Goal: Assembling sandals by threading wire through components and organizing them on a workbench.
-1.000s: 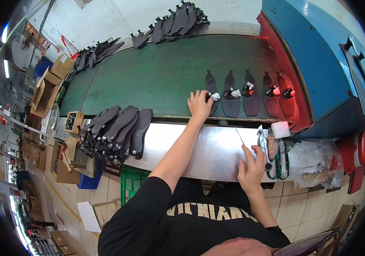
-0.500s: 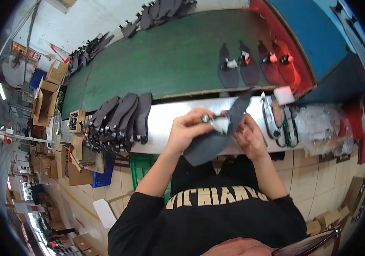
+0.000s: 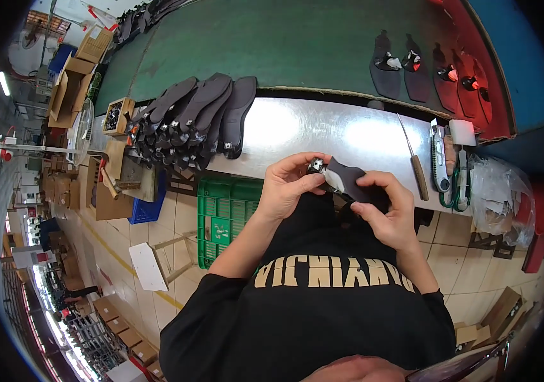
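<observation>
My left hand point(image 3: 288, 188) and right hand point(image 3: 383, 210) both grip a dark shoe sole point(image 3: 348, 181) with a small metal fitting, just below the shiny surface point(image 3: 323, 130).

Dark grey insole point(image 3: 348, 180), green conveyor belt point(image 3: 272, 44), shiny silver table point(image 3: 323, 130), green plastic crate point(image 3: 224, 216), black shirt point(image 3: 310, 318) with yellow lettering

Factory workbench beside a tiled floor.
A shiny metal bench point(image 3: 297, 130) edges a green conveyor belt point(image 3: 284, 44); cardboard boxes point(image 3: 71, 79) stand nearby under bright light.

Soles point(image 3: 202, 118) left on bench point(image 3: 297, 130)
</observation>
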Demonstrator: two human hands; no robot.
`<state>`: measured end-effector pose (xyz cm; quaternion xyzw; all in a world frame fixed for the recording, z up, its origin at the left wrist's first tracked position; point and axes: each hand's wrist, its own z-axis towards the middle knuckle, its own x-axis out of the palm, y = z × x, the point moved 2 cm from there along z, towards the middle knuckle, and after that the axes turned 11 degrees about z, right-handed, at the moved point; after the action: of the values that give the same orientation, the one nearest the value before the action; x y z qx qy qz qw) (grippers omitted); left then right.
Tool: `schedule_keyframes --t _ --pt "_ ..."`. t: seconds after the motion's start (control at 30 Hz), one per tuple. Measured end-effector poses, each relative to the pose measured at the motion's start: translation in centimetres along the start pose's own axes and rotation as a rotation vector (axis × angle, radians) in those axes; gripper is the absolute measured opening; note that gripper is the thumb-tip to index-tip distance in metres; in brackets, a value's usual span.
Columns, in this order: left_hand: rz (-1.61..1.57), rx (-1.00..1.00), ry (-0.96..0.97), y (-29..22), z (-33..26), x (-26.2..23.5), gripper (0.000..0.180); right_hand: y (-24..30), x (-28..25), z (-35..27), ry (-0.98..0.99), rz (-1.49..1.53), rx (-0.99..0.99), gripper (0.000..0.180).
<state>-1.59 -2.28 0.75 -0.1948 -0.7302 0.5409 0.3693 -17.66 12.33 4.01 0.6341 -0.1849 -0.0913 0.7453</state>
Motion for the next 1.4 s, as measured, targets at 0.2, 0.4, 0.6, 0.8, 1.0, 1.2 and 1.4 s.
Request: schedule_keyframes --t 0.2,0.4,0.6,0.8,1.0,1.2,1.4 --pt "0.026 0.037 0.013 -0.4 -0.3 -0.3 0.034 0.0 0.7 -0.2 -0.025 -0.2 -0.132 0.042" --pt "0.025 0.035 0.037 -0.3 -0.3 0.0 0.033 -0.4 0.4 -0.4 0.016 -0.204 -0.167 0.045" --pt "0.036 0.039 0.066 -0.1 -0.2 0.1 0.032 -0.7 0.2 -0.5 0.007 -0.174 -0.153 0.044" --pt "0.024 0.035 0.067 0.0 -0.2 0.1 0.033 -0.8 0.2 -0.6 0.001 -0.137 -0.122 0.043" --pt "0.031 0.027 0.057 0.2 -0.2 0.1 0.033 -0.9 0.0 -0.5 0.014 -0.142 -0.117 0.042" --pt "0.071 0.039 0.029 -0.1 -0.3 0.1 0.031 -0.9 0.0 -0.5 0.019 -0.11 -0.105 0.042" --pt "-0.055 0.029 -0.072 0.5 -0.1 -1.0 0.031 -0.8 -0.5 -0.9 -0.02 -0.076 -0.079 0.044"
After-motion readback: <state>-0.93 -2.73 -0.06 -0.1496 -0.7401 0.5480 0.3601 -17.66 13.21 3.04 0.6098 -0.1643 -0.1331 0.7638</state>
